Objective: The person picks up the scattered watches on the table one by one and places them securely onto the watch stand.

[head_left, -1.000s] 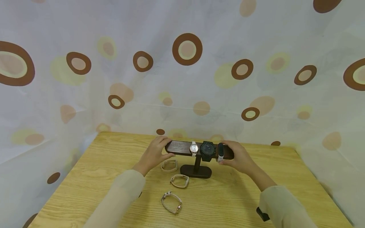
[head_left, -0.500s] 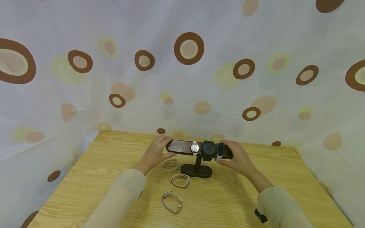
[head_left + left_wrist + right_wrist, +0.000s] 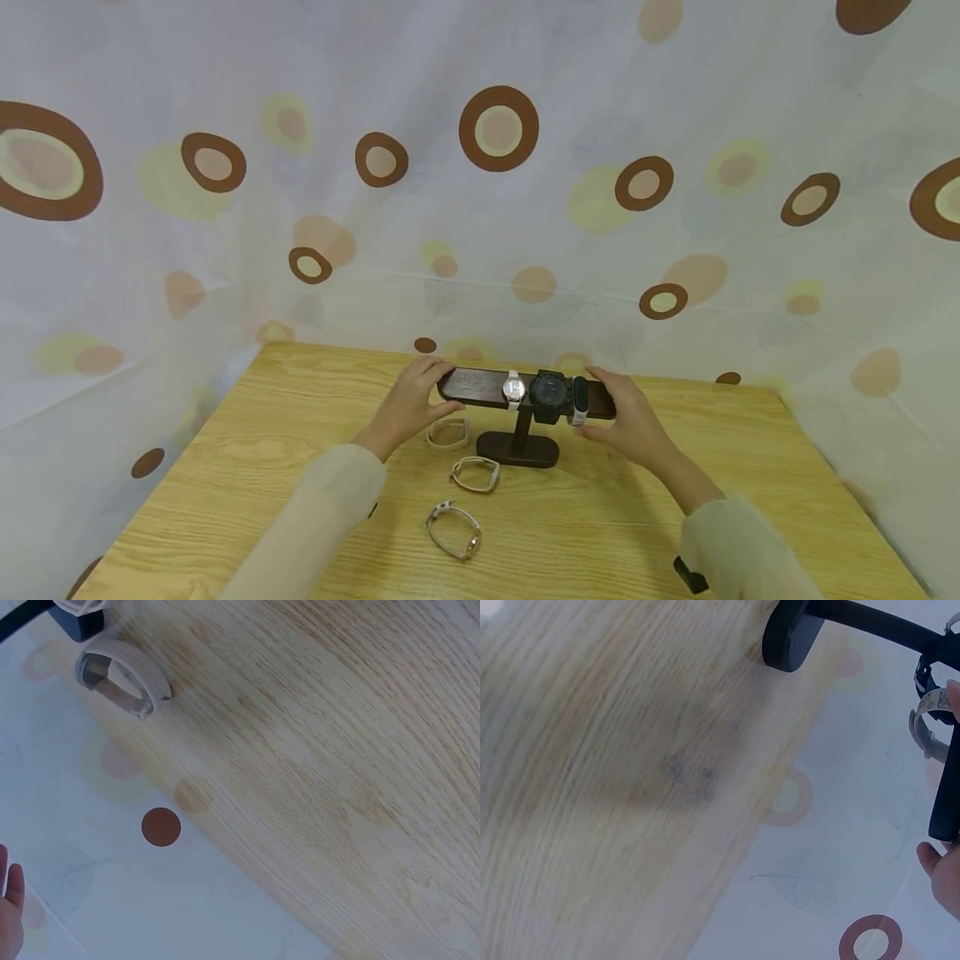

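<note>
A dark wooden watch stand (image 3: 471, 387) with a T-shaped bar stands toward the back of the table. My left hand (image 3: 405, 406) grips the bar's left end, thumb in front and fingers behind. My right hand (image 3: 633, 419) is at the other end, its thumb and fingers pinching a smart band (image 3: 581, 395) with a black face and pale strap, looped round the bar. To the band's left sit a chunky black watch (image 3: 549, 393) and a small white-strapped watch (image 3: 513, 389). In the right wrist view, a fingertip touches the band's strap (image 3: 933, 701).
Three pale-strapped watches lie in front of the stand: a far one (image 3: 447, 434), a middle one (image 3: 476, 474) and a near one with a gold-coloured case (image 3: 453, 530). A patterned curtain (image 3: 480, 208) hangs behind the wooden table (image 3: 585, 533).
The smart band has turned and shifted slightly on the bar, with the right hand moving a little along with it. The left hand keeps its hold on the stand.
</note>
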Available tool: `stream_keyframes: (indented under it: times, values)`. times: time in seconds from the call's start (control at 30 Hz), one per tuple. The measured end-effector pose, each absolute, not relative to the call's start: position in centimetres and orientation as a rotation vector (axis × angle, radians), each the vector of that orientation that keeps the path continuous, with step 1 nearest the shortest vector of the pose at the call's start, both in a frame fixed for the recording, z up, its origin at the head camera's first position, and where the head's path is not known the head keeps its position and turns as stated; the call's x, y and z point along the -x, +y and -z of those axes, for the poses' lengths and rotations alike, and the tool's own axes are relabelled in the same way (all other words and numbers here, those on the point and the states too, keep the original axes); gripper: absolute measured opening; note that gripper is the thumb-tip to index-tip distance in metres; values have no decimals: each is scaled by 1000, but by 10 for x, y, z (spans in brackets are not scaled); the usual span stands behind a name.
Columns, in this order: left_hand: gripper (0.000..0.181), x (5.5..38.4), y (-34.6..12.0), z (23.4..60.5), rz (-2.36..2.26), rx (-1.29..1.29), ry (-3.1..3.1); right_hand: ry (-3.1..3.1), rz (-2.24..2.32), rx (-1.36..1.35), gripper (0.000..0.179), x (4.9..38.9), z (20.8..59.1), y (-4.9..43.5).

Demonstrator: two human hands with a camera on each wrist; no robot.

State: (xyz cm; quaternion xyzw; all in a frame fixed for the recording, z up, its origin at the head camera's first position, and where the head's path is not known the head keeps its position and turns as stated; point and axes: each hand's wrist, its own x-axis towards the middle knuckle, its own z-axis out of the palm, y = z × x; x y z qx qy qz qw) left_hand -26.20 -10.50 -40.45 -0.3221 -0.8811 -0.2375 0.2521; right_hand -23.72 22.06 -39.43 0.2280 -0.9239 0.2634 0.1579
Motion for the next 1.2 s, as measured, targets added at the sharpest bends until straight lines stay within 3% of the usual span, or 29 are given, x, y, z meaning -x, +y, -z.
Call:
stream_keyframes:
  times: [0.17, 0.5, 0.9, 1.03, 1.2]
  values:
    - [53, 260, -105, 404, 651, 871, -2396, -2576, -791, -606, 90, 227, 398, 223]
    - [55, 258, -108, 409, 629, 875, -2335, -2093, -907, -491, 57, 200, 410, 208]
    - [47, 243, -106, 428, 633, 732, -2190, -1921, -664, -753, 41, 183, 432, 180]
    - [50, 234, -101, 439, 736, 612, -2247, -2065, -676, -754, 27, 173, 446, 171]
    - [42, 217, -96, 448, 908, 498, -2332, -2316, -770, -664, 41, 159, 459, 158]
